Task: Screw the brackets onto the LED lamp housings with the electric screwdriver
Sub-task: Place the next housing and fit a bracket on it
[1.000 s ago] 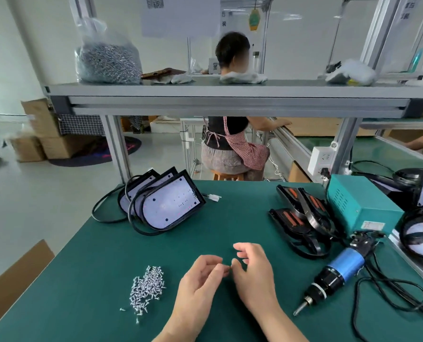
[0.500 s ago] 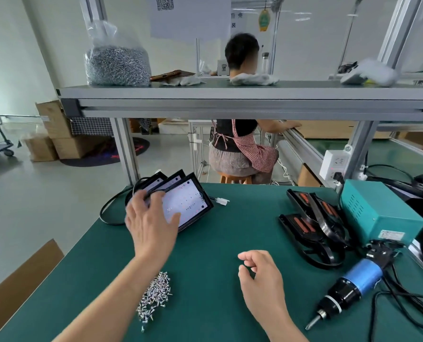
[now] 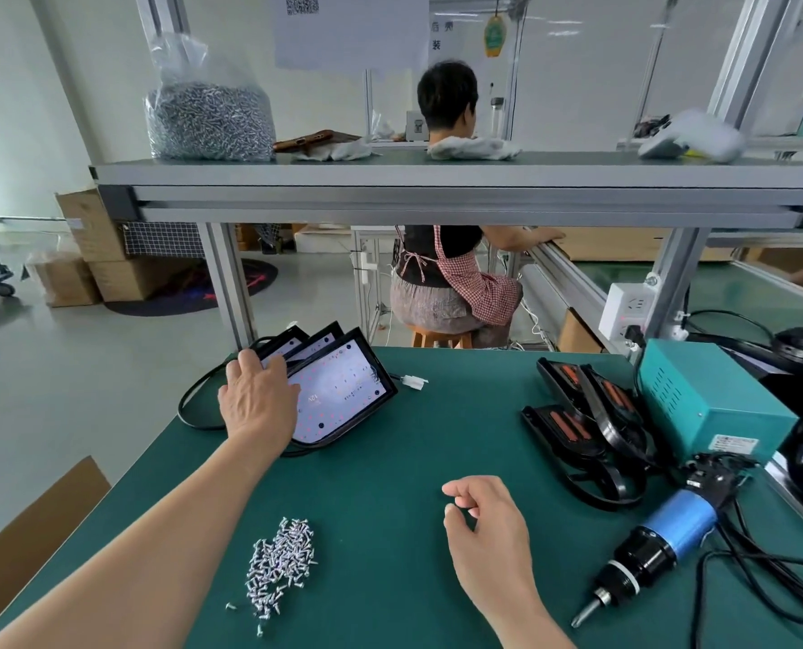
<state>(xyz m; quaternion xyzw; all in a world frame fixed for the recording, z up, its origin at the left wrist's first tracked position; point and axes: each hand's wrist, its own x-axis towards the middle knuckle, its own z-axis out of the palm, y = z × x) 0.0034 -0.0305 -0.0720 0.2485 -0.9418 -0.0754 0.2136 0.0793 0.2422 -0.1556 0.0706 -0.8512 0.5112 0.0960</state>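
Note:
Three black LED lamp housings (image 3: 343, 391) with white LED boards lean in a stack at the back left of the green table (image 3: 404, 461). My left hand (image 3: 256, 405) lies on the stack's left side, fingers spread over the edges. My right hand (image 3: 483, 531) hovers low over the table's middle with loosely curled fingers; I see nothing in it. Black brackets (image 3: 572, 428) with orange inserts lie to the right. The blue and black electric screwdriver (image 3: 661, 545) lies at the front right, untouched. A pile of small silver screws (image 3: 280, 564) sits at the front left.
A teal power box (image 3: 708, 405) and tangled black cables (image 3: 765, 587) crowd the right edge. An overhead shelf (image 3: 437, 180) carries a bag of screws (image 3: 209, 119). A person (image 3: 446, 255) sits beyond the table with their back turned. Cardboard (image 3: 38, 508) stands off the left edge.
My left hand left the right hand at the table's middle and reached back left onto the housing stack. The right hand stayed roughly in place.

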